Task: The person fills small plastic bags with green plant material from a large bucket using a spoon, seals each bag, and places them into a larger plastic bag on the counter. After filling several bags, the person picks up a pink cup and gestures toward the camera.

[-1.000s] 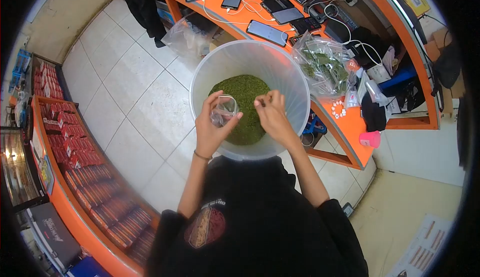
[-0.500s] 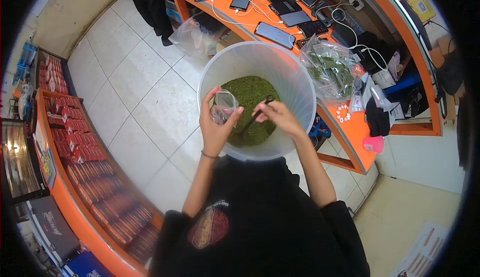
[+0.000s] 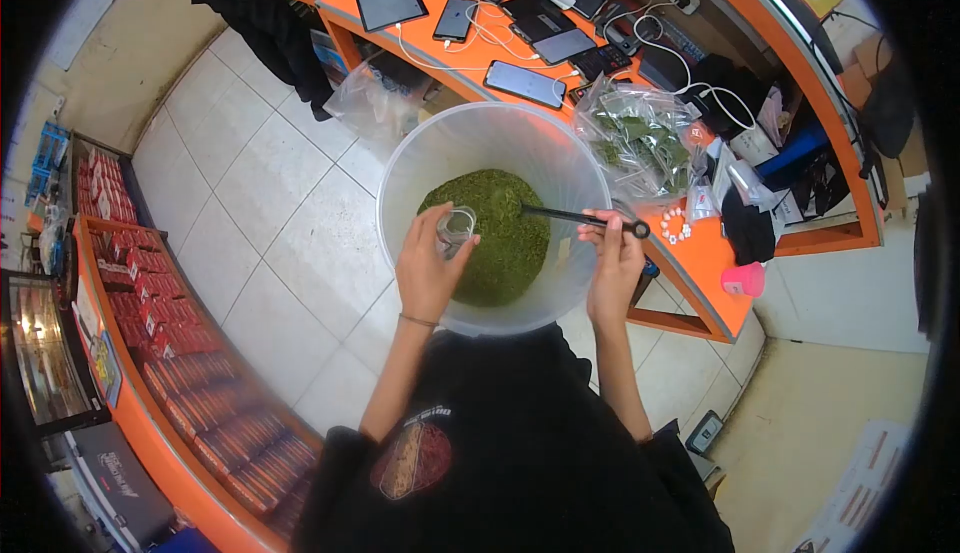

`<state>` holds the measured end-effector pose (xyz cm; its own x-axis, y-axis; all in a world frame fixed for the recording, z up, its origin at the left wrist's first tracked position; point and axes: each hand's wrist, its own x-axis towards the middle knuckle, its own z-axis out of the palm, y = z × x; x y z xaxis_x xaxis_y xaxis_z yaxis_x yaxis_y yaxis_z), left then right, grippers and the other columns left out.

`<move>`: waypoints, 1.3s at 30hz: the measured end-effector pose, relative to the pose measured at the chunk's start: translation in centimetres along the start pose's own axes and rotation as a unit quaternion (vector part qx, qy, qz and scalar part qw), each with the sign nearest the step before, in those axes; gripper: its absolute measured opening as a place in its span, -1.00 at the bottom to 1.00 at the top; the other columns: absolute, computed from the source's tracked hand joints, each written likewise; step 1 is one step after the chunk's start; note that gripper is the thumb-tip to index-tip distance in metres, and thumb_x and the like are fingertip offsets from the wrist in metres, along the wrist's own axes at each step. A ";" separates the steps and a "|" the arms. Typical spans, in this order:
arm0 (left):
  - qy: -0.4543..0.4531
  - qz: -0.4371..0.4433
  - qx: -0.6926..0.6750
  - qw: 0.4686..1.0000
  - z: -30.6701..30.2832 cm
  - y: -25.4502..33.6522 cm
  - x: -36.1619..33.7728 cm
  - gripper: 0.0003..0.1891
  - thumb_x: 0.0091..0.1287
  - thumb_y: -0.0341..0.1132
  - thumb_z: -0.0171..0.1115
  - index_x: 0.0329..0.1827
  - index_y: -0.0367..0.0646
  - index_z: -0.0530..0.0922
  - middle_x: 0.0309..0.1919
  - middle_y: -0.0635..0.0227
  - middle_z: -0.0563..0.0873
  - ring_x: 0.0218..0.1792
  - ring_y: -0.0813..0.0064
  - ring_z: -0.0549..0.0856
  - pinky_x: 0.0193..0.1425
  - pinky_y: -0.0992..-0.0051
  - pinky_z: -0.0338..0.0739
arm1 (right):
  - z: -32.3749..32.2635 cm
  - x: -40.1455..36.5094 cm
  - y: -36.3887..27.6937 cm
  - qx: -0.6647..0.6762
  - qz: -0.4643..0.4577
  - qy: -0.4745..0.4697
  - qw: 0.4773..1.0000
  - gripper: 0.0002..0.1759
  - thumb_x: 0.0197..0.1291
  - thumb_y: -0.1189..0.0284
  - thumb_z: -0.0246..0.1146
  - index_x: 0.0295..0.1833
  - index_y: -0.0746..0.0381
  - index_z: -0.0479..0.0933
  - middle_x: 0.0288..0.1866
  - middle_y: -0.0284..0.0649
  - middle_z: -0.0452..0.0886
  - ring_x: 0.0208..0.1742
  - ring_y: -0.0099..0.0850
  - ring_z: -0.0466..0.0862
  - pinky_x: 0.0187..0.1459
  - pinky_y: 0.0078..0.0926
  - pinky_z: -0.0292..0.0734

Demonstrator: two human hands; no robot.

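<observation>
A large translucent tub (image 3: pixel 575 143) stands in front of me, holding a bed of finely chopped green leaf (image 3: pixel 497 268). Over its left side my left hand (image 3: pixel 425 265) is closed round a small clear plastic bag (image 3: pixel 456 229), whose mouth is held round and open. My right hand (image 3: pixel 614 275), at the tub's right rim, grips the handle of a long black spoon (image 3: pixel 575 216). The spoon lies nearly level across the tub, its bowl end carrying green leaf above the bed.
Beyond the tub runs an orange desk (image 3: pixel 460 77) with phones, a tablet (image 3: pixel 391 3) and tangled cables. A clear bag of green leaves (image 3: pixel 640 138) lies on it beside the tub, near a pink cup (image 3: pixel 743 279). Shelves of red packets (image 3: pixel 165 293) line the left. A person's dark-clothed leg (image 3: pixel 285 48) shows at upper left.
My right hand has moved right and swung the spoon from steep in the leaf to nearly level, with leaf lifted on it. My left hand still holds the bag, slightly lower.
</observation>
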<state>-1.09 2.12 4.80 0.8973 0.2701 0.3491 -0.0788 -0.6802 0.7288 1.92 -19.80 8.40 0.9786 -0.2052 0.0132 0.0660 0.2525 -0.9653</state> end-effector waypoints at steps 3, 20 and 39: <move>-0.059 -0.038 -0.013 0.997 -0.2 0.6 0.1 -0.34 0.05 -0.23 0.57 0.23 -0.18 0.49 0.02 0.17 0.67 -0.13 0.21 0.69 -0.05 0.34 0.62 | 2.0 -2.5 -0.7 -0.071 -0.147 -0.063 0.984 -0.75 0.51 0.44 0.04 -0.04 0.44 0.52 -0.02 0.00 0.66 -0.14 -0.44 0.67 -0.05 -0.45 0.62; -0.027 -0.046 -0.058 0.997 -0.2 0.7 -0.2 -0.04 0.04 -0.18 0.59 0.49 -0.08 0.20 0.09 0.23 0.67 -0.25 0.32 0.71 -0.16 0.36 0.61 | 0.7 -4.3 0.0 -0.342 -0.242 -0.243 0.875 -0.84 0.24 0.59 0.26 -0.06 0.36 0.55 -0.11 0.02 0.66 -0.14 -0.04 0.69 -0.07 -0.28 0.58; -0.162 0.031 -0.105 0.981 -0.6 -1.0 0.1 -0.65 0.16 -0.29 0.48 0.01 -0.12 0.66 -0.12 0.27 0.76 -0.17 0.51 0.70 -0.12 0.51 0.58 | 2.8 0.9 3.0 -0.350 -0.124 -0.292 0.881 -0.84 0.19 0.47 0.33 -0.13 0.28 0.58 -0.40 -0.27 0.49 -0.43 -0.48 0.49 -0.36 -0.54 0.40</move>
<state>-1.24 3.23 4.51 0.9761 -0.0211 0.2161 -0.1949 -0.5239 0.8292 3.57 -16.59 6.29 0.8976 0.4021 0.1810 0.3558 -0.4181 -0.8358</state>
